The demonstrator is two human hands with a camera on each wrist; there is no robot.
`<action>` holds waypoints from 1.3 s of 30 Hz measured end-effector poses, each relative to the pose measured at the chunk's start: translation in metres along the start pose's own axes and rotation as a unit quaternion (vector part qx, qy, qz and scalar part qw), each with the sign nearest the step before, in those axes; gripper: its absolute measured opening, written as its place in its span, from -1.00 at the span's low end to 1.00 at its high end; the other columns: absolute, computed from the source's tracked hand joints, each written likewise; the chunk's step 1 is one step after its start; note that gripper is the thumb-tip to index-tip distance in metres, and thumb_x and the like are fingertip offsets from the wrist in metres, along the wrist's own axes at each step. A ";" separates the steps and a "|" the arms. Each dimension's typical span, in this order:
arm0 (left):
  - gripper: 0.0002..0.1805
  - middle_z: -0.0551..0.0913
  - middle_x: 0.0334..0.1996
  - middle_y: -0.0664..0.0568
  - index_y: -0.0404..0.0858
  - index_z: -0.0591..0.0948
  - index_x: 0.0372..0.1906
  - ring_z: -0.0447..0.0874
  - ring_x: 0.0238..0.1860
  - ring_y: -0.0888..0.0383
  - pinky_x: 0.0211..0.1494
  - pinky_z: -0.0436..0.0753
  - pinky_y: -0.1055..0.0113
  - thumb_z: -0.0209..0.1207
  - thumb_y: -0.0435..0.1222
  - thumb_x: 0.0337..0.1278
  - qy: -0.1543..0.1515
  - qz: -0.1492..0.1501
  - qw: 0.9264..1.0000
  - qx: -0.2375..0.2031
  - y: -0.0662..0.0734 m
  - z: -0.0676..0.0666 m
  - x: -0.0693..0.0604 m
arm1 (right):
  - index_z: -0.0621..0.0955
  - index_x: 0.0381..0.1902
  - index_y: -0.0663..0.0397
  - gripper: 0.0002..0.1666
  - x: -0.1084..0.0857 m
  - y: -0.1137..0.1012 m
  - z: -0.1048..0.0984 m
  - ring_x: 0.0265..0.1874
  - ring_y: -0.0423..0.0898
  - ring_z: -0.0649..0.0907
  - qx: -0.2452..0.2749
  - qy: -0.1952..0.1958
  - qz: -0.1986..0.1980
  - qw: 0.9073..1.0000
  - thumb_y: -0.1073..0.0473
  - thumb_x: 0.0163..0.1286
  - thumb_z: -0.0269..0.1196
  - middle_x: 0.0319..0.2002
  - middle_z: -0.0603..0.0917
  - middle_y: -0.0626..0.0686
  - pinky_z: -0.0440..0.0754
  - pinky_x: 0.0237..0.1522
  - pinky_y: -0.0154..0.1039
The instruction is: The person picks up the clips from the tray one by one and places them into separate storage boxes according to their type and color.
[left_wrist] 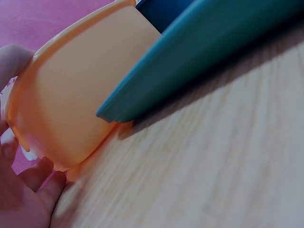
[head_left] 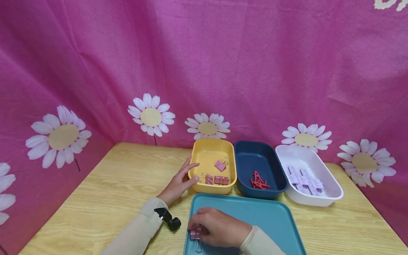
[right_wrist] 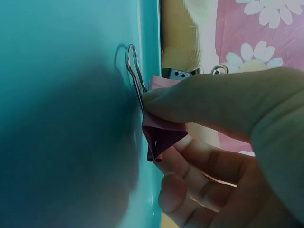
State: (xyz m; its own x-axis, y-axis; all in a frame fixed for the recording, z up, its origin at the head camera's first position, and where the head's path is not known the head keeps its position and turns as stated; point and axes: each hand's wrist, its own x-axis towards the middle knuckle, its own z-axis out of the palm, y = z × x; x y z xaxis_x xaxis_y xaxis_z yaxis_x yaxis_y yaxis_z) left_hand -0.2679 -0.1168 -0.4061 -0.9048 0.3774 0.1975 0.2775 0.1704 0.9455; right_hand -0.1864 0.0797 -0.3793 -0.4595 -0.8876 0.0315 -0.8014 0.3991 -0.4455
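My right hand [head_left: 220, 226] pinches a pink binder clip [head_left: 196, 233] by its body, over the left part of the teal tray [head_left: 248, 202]. In the right wrist view, the thumb presses one face of the clip [right_wrist: 164, 126], and one wire handle points toward the tray. My left hand [head_left: 178, 184] holds the left side of the yellow bin [head_left: 211, 141], some fingers over its rim and others against the outer wall in the left wrist view. Inside that bin lie several pink binder clips [head_left: 221, 180].
Right of the yellow bin stands a navy bin [head_left: 255, 144] with red clothespins [head_left: 259, 181]. Beside it, a white bin [head_left: 338, 194] contains several light purple patterned pieces [head_left: 304, 180]. All rest on a wooden table [head_left: 95, 198] before a pink daisy curtain [head_left: 248, 71].
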 end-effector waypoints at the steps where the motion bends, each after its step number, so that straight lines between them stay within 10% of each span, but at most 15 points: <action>1: -0.39 -0.25 0.55 0.02 -0.23 0.27 0.43 -0.19 0.52 -0.07 0.48 0.08 0.03 0.13 -0.23 0.35 0.001 0.000 1.000 0.001 0.000 0.000 0.000 | 0.65 -0.10 -0.13 -0.67 0.000 0.000 0.000 -0.34 -0.38 0.47 -0.002 0.002 0.000 1.000 0.29 0.19 0.37 -0.29 0.52 -0.25 0.48 -0.30 -0.56; 39: -0.43 -0.23 0.55 0.04 -0.17 0.31 0.41 -0.17 0.52 -0.07 0.47 0.10 0.04 0.13 -0.25 0.34 0.008 -0.005 1.000 -0.002 -0.001 0.002 -0.002 | 0.67 -0.01 -0.20 -0.68 -0.009 0.004 -0.014 -0.21 -0.38 0.51 0.019 0.037 0.006 0.999 0.20 0.28 0.34 -0.18 0.58 -0.27 0.56 -0.18 -0.50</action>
State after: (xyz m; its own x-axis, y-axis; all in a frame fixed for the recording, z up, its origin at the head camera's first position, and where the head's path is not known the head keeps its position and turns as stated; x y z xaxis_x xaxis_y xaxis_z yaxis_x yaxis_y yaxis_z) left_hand -0.2659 -0.1161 -0.4074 -0.9123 0.3617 0.1919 0.2671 0.1704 0.9485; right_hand -0.1910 0.0925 -0.3685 -0.4967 -0.8632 0.0907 -0.7809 0.3989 -0.4807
